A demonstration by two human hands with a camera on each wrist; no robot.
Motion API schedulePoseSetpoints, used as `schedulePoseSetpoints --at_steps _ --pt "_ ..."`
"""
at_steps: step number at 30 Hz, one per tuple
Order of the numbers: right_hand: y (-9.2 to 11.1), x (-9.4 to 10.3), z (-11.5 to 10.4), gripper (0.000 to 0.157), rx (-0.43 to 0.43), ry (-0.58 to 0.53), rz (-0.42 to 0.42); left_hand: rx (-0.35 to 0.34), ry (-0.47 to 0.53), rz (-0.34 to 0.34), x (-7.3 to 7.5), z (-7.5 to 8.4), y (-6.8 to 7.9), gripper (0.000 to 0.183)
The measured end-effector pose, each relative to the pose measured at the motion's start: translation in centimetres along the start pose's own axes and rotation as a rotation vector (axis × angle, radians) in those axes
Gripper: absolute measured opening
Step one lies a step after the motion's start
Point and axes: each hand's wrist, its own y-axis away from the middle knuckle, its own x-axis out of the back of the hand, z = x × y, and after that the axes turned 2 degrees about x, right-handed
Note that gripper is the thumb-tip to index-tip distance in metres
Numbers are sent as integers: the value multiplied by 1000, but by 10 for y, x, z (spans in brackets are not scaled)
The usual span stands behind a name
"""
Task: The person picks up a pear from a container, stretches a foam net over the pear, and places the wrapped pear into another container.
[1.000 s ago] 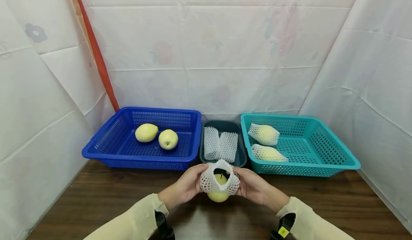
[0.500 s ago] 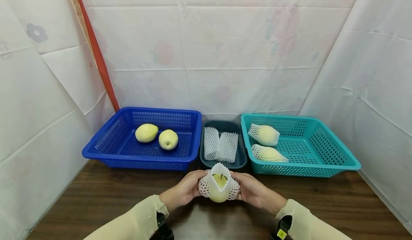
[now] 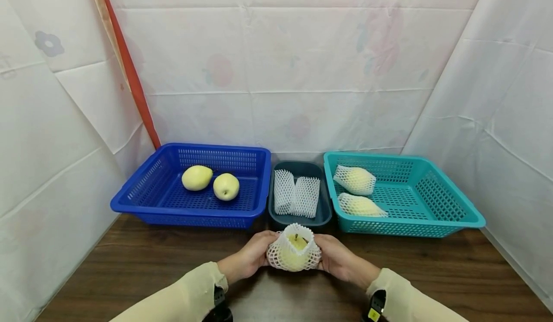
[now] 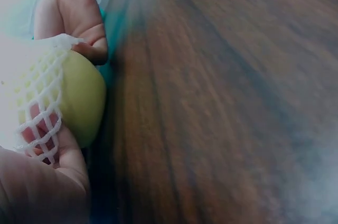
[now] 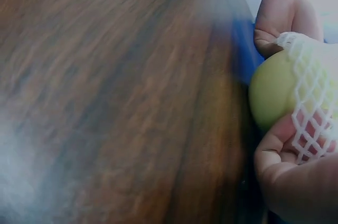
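Low over the table, a pale yellow pear [image 4: 87, 97] sits inside a white foam net sleeve [image 3: 282, 258], with its stem showing through the open top. My left hand [image 3: 252, 255] grips the sleeve from the left, and my right hand [image 3: 339, 258] grips it from the opposite side. Both wrist views show fingertips under the mesh against the fruit, whose bottom end is bare there. Two more foam net sleeves [image 3: 283, 192] lie in a small dark teal tray [image 3: 326, 216] just beyond the hands.
At the left stands a blue basket [image 3: 186, 211] with two bare pears [image 3: 226, 187]. At the right, a turquoise basket [image 3: 410, 226] holds two net-wrapped pears [image 3: 355, 181]. White sheeting [image 3: 276, 63] hangs behind and at both sides of the brown wooden table [image 3: 129, 259].
The foam net has slid down over the pear, covering more of its lower part in the head view. Both hands have lowered slightly with it.
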Motion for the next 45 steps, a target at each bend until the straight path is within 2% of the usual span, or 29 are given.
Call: schedulePoseSetpoints --at_steps 3,7,12,16,22,29,36,45 --pt "-1 1 3 37 19 43 -2 -6 -30 16 0 -5 0 20" --pt "-3 -2 6 42 50 149 36 -29 -77 15 0 -8 0 15" --pt "-2 -9 7 36 88 252 104 -30 -133 -1 -2 -7 -1 10" --pt "2 -15 6 29 103 237 111 -30 -104 6 -4 -5 0 13" --pt "8 -20 -5 25 94 210 75 -75 -32 6 -6 3 3 21" --pt "10 -22 -19 37 114 151 67 -94 71 1 -10 16 4 20" --pt "11 -28 -20 28 133 139 144 -131 111 66 -14 17 6 26" --pt "9 -35 -16 23 172 142 256 -177 201 156 -24 12 1 11"
